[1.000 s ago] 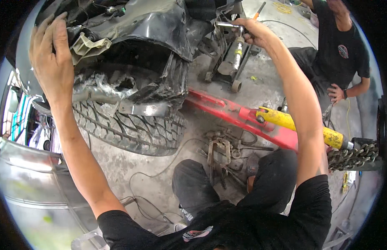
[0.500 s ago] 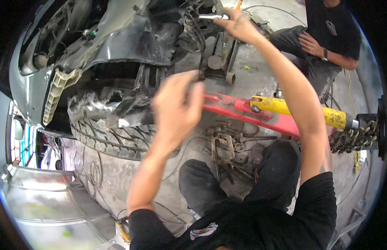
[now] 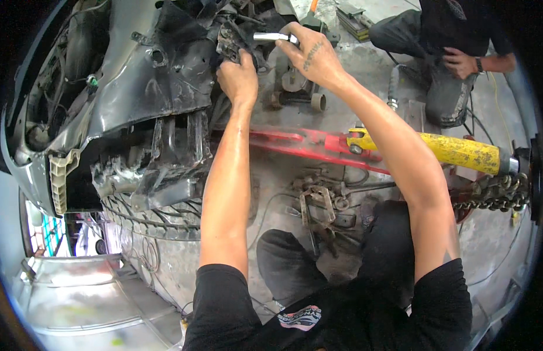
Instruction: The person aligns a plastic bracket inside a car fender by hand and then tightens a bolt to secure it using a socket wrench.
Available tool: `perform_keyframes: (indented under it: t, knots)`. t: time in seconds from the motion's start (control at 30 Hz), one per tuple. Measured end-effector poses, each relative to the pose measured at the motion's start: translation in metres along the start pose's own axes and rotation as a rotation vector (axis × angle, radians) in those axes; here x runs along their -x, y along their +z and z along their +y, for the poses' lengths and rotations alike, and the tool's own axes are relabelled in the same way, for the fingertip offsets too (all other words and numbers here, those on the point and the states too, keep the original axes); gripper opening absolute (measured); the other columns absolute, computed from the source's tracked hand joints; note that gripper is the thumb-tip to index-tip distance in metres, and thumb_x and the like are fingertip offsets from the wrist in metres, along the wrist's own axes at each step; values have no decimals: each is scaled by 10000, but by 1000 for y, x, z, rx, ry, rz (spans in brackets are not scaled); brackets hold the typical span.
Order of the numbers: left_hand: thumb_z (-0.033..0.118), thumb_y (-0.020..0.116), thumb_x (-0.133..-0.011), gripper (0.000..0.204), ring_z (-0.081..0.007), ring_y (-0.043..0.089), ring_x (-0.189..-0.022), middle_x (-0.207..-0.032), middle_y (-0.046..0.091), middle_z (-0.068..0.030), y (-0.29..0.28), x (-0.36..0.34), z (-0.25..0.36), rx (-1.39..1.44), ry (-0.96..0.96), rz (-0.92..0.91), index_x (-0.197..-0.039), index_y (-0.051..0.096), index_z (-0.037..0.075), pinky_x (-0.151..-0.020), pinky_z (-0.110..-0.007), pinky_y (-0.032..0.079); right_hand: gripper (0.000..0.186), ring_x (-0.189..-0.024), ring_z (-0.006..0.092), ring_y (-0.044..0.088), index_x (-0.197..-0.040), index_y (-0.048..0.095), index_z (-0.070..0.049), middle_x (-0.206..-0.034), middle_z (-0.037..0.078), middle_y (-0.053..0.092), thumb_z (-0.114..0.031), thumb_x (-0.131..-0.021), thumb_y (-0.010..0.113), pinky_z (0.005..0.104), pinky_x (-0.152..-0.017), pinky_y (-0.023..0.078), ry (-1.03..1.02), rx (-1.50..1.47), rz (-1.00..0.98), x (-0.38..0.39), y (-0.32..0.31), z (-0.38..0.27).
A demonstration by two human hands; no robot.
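My left hand [image 3: 239,81] reaches forward with its fingers closed around the lower end of a dirty, dark metal part [image 3: 229,44] among the car's exposed parts. How far the fingers wrap around it is hidden. Close by on the right, my right hand [image 3: 313,54] grips a shiny silver socket tool [image 3: 270,36], its shaft pointing left toward that part. A gap shows between the tool's tip and the metal. The dark body panel [image 3: 154,88] of the car spreads to the left of my left hand.
Below the panel lies a tire [image 3: 148,225]. A red beam [image 3: 283,140] and a yellow hydraulic cylinder [image 3: 459,153] cross beneath my right arm, with a heavy chain [image 3: 494,193] at the right. Metal clamps [image 3: 318,205] lie before my knees. Another person [image 3: 453,64] crouches at the upper right.
My left hand has moved forward from over the tire area to the dark metal part and closed on it. My right hand, still holding the socket tool, has shifted slightly left and nearer.
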State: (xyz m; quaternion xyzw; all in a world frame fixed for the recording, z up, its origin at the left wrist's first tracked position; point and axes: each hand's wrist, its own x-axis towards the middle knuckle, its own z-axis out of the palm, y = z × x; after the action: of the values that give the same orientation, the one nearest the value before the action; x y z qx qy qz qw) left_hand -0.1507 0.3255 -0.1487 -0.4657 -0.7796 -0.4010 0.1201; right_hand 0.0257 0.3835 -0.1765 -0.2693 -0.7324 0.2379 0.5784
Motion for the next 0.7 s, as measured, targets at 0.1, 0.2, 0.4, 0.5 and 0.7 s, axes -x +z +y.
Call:
perform_keyframes:
  t: [0.1,0.2,0.4,0.5,0.7]
  knots:
    - [364,634,-944,523,-529,681,-883,-844,674,-378,4,1,1,-33,0,95,-833,710,-141,-825,-566,514,243,-740,351,645,-1078,645,-47,-789,167,643,-263,-972,681,450,-688,486,-98,59,49,-1,5,8]
    - [327,639,-950,476,-525,680,-887,-860,678,-374,3,4,-9,147,149,163,-875,710,-137,-816,-563,513,247,-777,364,635,-1094,639,-53,-834,169,640,-263,-972,682,455,-708,486,-127,53,54,-6,0,9]
    - [289,652,-954,435,-529,676,-884,-867,687,-362,-9,2,-6,116,200,157,-902,703,-140,-805,-557,510,236,-785,361,631,-1102,636,-61,-864,159,642,-255,-976,681,456,-717,489,-158,32,43,-5,0,0]
    - [305,645,-969,460,-531,674,-867,-851,688,-357,-9,5,10,198,144,131,-897,702,-146,-799,-554,508,223,-782,352,636,-1107,637,-67,-879,144,646,-241,-975,681,449,-713,494,-184,72,47,-7,4,8]
    - [370,651,-1002,607,-389,680,-625,-669,674,-288,-4,-13,-7,124,148,197,-741,655,-179,-675,-516,495,241,-844,376,652,-1148,612,-70,-955,157,630,-184,-950,687,464,-724,528,-214,82,7,-17,-2,-18]
